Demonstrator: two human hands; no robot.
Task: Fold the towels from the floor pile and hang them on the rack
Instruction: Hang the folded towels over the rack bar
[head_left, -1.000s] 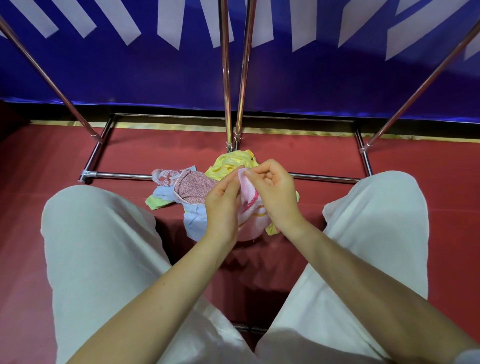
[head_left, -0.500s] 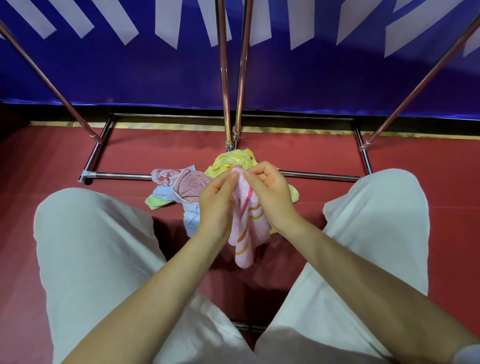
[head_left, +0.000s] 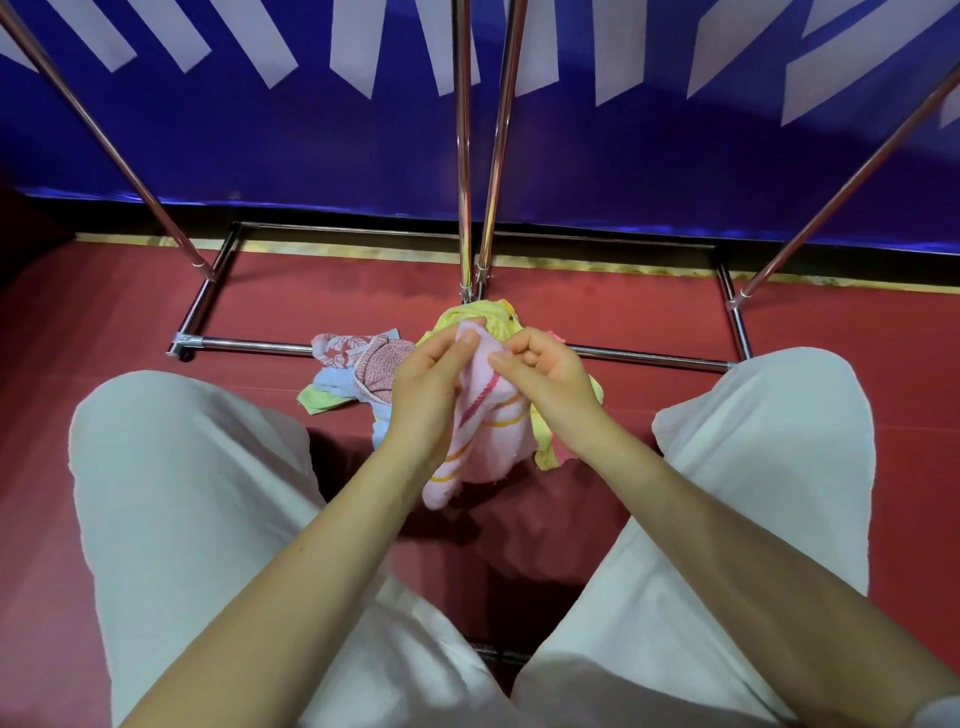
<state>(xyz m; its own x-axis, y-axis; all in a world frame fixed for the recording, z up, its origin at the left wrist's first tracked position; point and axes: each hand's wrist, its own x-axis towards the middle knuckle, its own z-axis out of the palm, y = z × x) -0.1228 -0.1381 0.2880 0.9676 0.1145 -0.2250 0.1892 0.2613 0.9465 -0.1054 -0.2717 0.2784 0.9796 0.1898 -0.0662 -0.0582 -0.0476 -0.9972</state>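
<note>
A pink towel (head_left: 488, 431) with red and orange stripes hangs between my hands above the floor pile. My left hand (head_left: 426, 395) pinches its top edge on the left, and my right hand (head_left: 545, 374) pinches the same edge on the right. Under them lies the pile of towels (head_left: 358, 369): a yellow one, a dark pink one, a light blue one and a green one on the red floor. The metal rack (head_left: 467, 156) stands just beyond the pile, its two middle poles rising straight ahead.
The rack's base bars (head_left: 249, 343) frame the floor behind the pile, with slanted poles at left (head_left: 104, 124) and right (head_left: 852, 171). A blue wall with white stripes stands behind. My knees in white trousers (head_left: 197, 493) flank the pile.
The pink towel has been lifted off the pile and now hangs lengthwise. My hands have slid slightly apart along its top edge.
</note>
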